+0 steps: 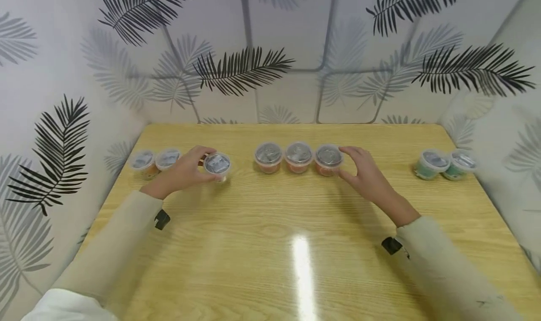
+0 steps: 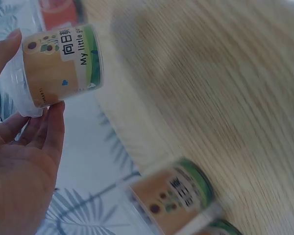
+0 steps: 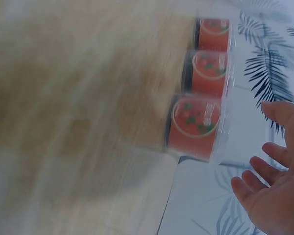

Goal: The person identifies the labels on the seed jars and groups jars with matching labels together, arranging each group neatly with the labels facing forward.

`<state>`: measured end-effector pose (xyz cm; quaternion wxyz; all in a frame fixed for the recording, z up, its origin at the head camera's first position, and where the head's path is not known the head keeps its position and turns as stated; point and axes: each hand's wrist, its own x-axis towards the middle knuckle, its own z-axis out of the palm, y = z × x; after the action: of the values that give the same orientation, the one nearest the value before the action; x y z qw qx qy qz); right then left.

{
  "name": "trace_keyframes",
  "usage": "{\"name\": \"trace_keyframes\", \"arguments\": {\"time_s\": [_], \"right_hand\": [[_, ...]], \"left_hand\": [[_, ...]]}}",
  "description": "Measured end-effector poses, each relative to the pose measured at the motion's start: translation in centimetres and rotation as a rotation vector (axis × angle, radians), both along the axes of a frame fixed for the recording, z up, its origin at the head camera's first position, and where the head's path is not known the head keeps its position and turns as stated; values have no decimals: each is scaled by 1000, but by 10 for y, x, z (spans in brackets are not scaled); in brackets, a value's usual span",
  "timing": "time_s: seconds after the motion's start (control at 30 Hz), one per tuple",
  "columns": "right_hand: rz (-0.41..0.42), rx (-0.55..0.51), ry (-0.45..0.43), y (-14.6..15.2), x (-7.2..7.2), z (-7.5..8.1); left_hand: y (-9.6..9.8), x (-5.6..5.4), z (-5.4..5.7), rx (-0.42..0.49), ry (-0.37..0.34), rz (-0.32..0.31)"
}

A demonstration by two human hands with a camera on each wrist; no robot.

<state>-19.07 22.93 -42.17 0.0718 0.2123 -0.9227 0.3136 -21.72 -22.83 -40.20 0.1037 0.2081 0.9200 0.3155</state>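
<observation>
My left hand [image 1: 188, 171] grips a small clear plastic tub [image 1: 217, 164] by its sides, thumb and fingers around the lid end. In the left wrist view this tub [image 2: 61, 68] has an orange-brown label with a sunflower print and the words "My little". Over at the right end of a row of red-labelled tubs, my right hand [image 1: 367, 178] is spread beside the rightmost tub [image 1: 328, 159]. The right wrist view has its fingers extended, with a gap between them and the nearest red tub [image 3: 193, 128].
Two more red tubs, one in the middle [image 1: 298, 156] and one on the left [image 1: 268, 157], complete the row. Two orange-labelled tubs [image 1: 148, 164] stand at the table's left edge, two green ones [image 1: 441, 165] at its right. A leaf-patterned wall [image 1: 287, 95] rises behind the wooden table [image 1: 253, 236].
</observation>
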Motion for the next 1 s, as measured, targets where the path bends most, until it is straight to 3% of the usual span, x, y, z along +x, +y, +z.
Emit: {"name": "trace_keyframes", "arguments": {"time_s": [0.2,0.33,0.77,1.0], "right_hand": [[53,68,-105,-7,-25,0],[94,82,-109,-13,-31,-3],[76,134,-17,-14,-27,-16],[53,140,40,-14,-27,-20]], "left_hand": [[-21,-17,0,-127,-69,12],[-25,-22,1,-210,-71,-8],[-42,-29,4,-355,-26,-15],[-45,-30,8,-367,-25,2]]}}
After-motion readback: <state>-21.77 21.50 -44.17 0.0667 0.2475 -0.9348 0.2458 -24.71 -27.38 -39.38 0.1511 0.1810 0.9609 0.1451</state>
